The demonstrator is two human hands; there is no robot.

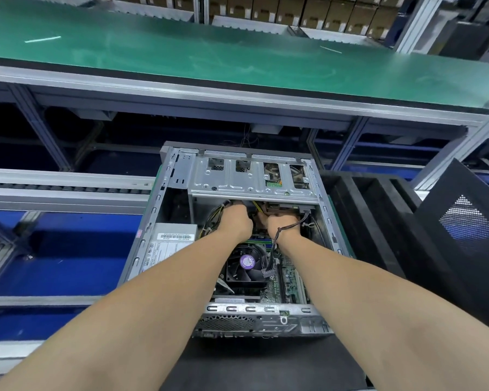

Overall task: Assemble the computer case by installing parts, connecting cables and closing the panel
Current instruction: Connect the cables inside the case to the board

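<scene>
The computer case [153, 221] lies open on the black mat [251, 362] with power supply [170, 244] and fan [247, 266] already inside, the left hand [236, 221] and right hand [283, 225] are among the cables [212, 221] under the drive cage [251, 179] (fingers curled, on what I cannot tell), and the side panel [463, 227] leans at the right, not yet fitted.

A single wide-angle view, worn on the person's head, looks forward and steeply down from close above the open computer case [226, 182], which sits at the lower middle. Both forearms run in from the bottom corners to the left hand [235, 221] and right hand [283, 225] at mid-frame. The green surface [181, 52] beyond slants across the top, bent by the lens.
</scene>
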